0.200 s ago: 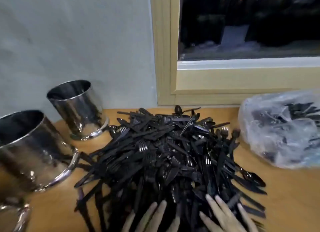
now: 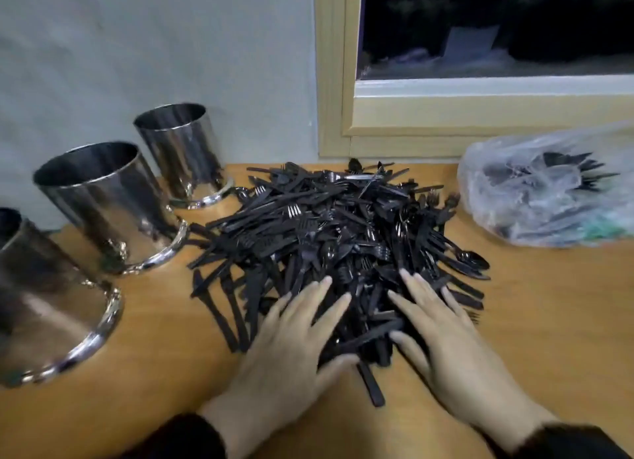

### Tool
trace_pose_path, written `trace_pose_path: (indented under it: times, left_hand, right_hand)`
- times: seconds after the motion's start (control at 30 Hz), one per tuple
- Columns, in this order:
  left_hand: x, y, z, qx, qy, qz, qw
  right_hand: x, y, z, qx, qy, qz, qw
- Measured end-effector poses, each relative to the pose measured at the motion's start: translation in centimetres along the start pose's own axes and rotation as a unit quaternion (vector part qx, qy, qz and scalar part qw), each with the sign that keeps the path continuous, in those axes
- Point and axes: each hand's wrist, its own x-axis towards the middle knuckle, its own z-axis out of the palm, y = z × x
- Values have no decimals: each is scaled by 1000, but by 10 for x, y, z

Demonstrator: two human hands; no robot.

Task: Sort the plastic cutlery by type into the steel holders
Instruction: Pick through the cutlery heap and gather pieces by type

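Wooden table (image 2: pixel 535 321) bears cutlery pile (image 2: pixel 336 239), steel holders (image 2: pixel 109 204), plastic bag (image 2: pixel 549 198).

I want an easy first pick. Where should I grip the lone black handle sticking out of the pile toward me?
Pinch the black handle at its free near end, coming from above and the near side. It lies flat on the table, clear of the pile; its far end is buried.

Nearest steel holder (image 2: pixel 51 307) cut by left edge, plastic bag (image 2: pixel 549 191) cut by right edge, contents blurred

Black cutlery pile (image 2: pixel 329 239); mirror-bright steel holders (image 2: pixel 109 204); orange-brown wood-grain surface (image 2: pixel 549 321); clear bag (image 2: pixel 549 191); grey wall (image 2: pixel 137 47).
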Motion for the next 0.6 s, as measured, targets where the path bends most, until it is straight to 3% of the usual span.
trace_pose_path:
  times: [0.1,0.33,0.5,0.6]
  left_hand:
    - [-7,6,-6,-11,-24,-1,1000]
    - [-20,23,-18,-25,34,-30,999]
    - [-20,29,-12,-49,33,-60,996]
    - [-22,25,-9,-62,52,-40,996]
  right_hand:
    - [-10,-3,2,3,17,5,1000]
    - [-14,-1,9,24,79,12,996]
    - [-15,0,9,18,114,-8,993]
    - [-13,4,10,23,137,-22,990]
